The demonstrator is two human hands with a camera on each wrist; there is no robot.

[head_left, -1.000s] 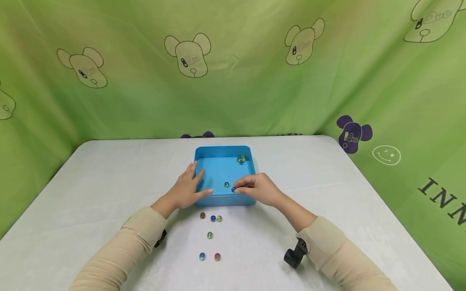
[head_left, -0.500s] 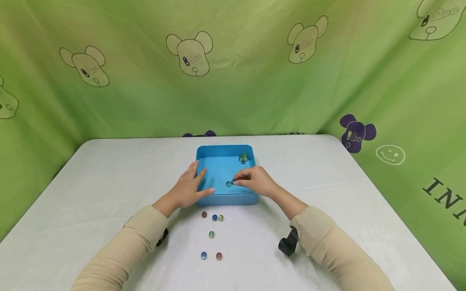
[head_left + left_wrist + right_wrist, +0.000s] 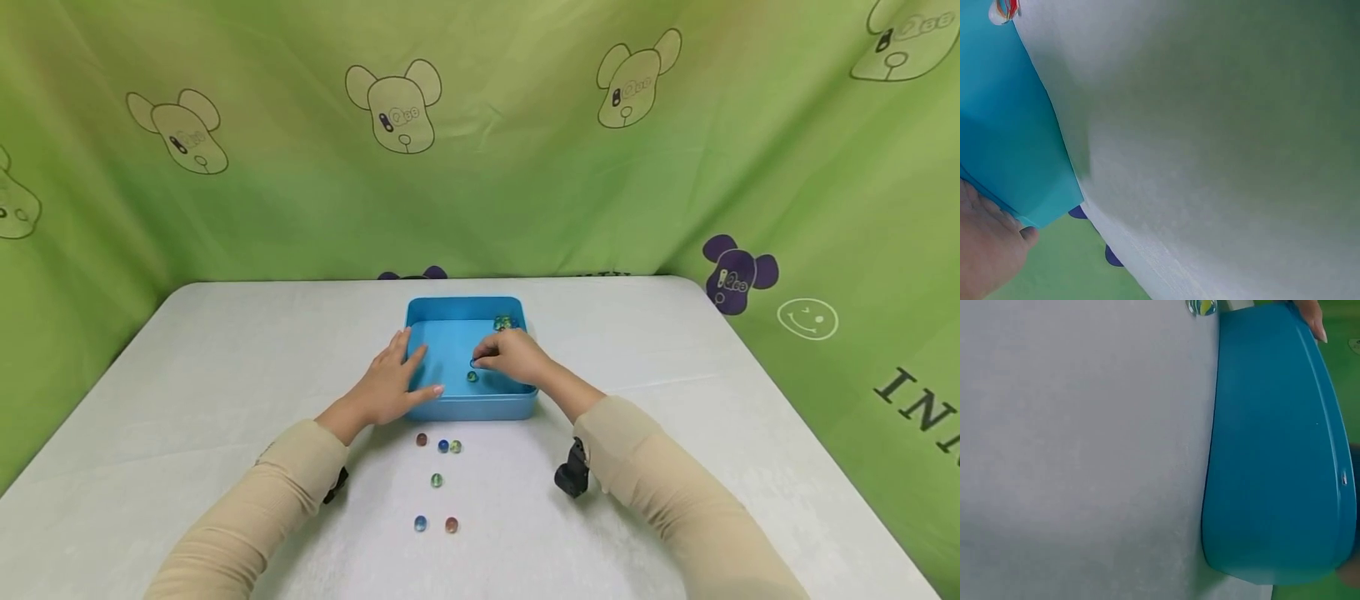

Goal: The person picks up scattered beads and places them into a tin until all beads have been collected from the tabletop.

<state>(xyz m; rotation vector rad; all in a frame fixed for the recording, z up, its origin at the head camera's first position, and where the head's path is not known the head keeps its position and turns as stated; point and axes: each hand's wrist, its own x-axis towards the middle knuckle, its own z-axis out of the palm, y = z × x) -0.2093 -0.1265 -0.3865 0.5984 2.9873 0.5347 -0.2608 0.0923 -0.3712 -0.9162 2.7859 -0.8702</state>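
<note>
A square blue plastic box (image 3: 472, 408) stands on the white-covered table. My left hand (image 3: 381, 390) rests on its left side and front-left corner, fingers spread, thumb along the front rim. Over the inside of the box, my right hand (image 3: 517, 358) pinches a dark blue marble (image 3: 474, 363) between thumb and fingertips, mostly covered by them. Just in front of it on the box floor lies a green marble (image 3: 472, 377). A cluster of marbles (image 3: 504, 322) sits in the far right corner, partly behind the right hand. In the right wrist view, only the box's outer wall (image 3: 1272, 444) shows clearly.
Loose marbles lie on the table before the box: a brown one (image 3: 422, 439), a blue one (image 3: 443, 446) touching or nearly touching a yellow-green one (image 3: 456, 447), a green one (image 3: 437, 480), a light blue one (image 3: 420, 523) and a reddish one (image 3: 452, 525). A green curtain hangs behind.
My right hand has carried the dark blue marble from the front rim farther into the box, past the green marble and slightly left. The left hand stays in place on the box.
</note>
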